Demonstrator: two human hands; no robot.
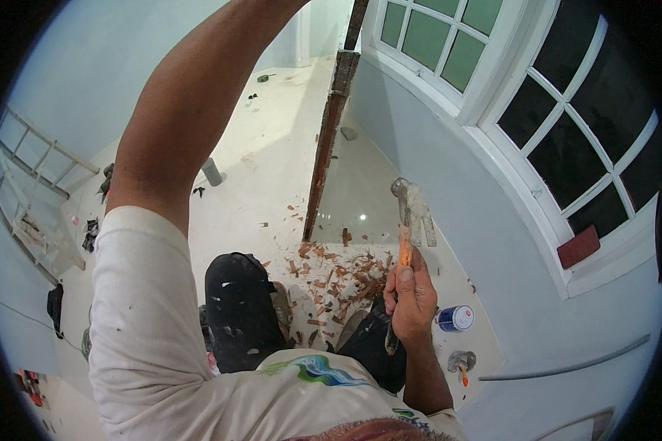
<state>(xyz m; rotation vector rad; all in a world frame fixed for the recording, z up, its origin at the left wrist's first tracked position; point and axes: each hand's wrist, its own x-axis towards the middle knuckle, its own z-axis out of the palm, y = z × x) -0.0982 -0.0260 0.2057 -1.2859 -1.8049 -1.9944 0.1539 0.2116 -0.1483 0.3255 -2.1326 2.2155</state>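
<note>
My left arm rises past the top edge of the picture, so its hand is out of sight. My right hand [412,298] grips a hammer [400,188] with an orange and black handle, its metal head upward and dusty. Left of the hammer stands a long upright panel edge [324,169] of rough reddish-brown wood. Wood chips [324,287] lie scattered on the floor at its foot and around my bent legs.
A paint can [455,318] and an orange-handled tool [463,367] lie right of me. White-framed windows [566,132] line the right wall, with a red block [578,247] on the sill. A folding ladder [33,206], grey cylinder [212,172] and cable [29,320] are left.
</note>
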